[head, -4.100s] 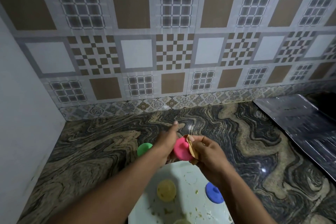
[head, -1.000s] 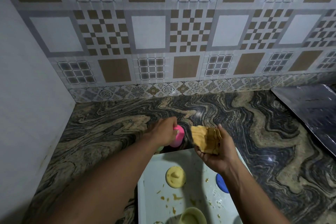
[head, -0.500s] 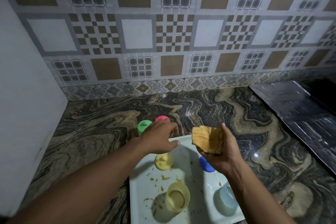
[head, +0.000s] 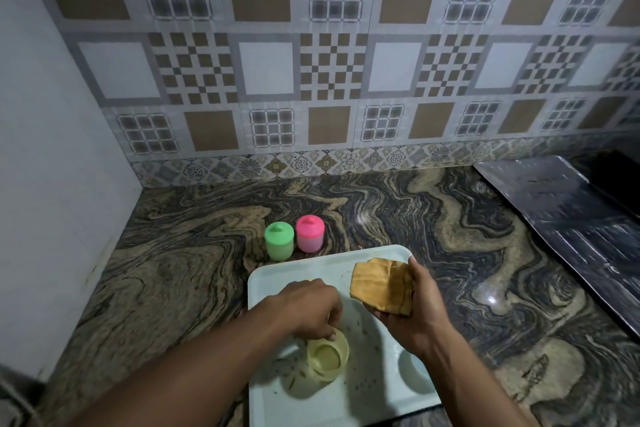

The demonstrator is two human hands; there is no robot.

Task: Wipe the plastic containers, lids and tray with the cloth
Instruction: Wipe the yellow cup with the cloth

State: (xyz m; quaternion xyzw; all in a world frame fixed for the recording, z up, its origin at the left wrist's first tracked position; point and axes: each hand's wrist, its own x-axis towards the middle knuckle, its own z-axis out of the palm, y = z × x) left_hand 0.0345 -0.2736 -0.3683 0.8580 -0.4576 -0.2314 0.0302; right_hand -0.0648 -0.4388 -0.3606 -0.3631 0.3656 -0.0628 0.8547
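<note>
A white tray (head: 273, 395) with food specks lies on the marble counter near me. On it stands an open yellow container (head: 327, 359); the fingers of my left hand (head: 308, 308) rest on its rim. My right hand (head: 412, 308) holds a folded tan cloth (head: 379, 286) above the tray's right side. A pale blue container (head: 412, 371) shows partly under my right forearm. Behind the tray, a green container (head: 279, 241) and a pink container (head: 309, 233) stand capped, side by side. The yellow and blue lids are hidden.
A dark metal sheet (head: 571, 218) lies on the counter at the right. A white wall (head: 52, 184) bounds the counter on the left and a tiled wall at the back.
My left hand let go of the pink container beside the green one, then moved back to the yellow container on the tray. My right hand keeps the cloth.
</note>
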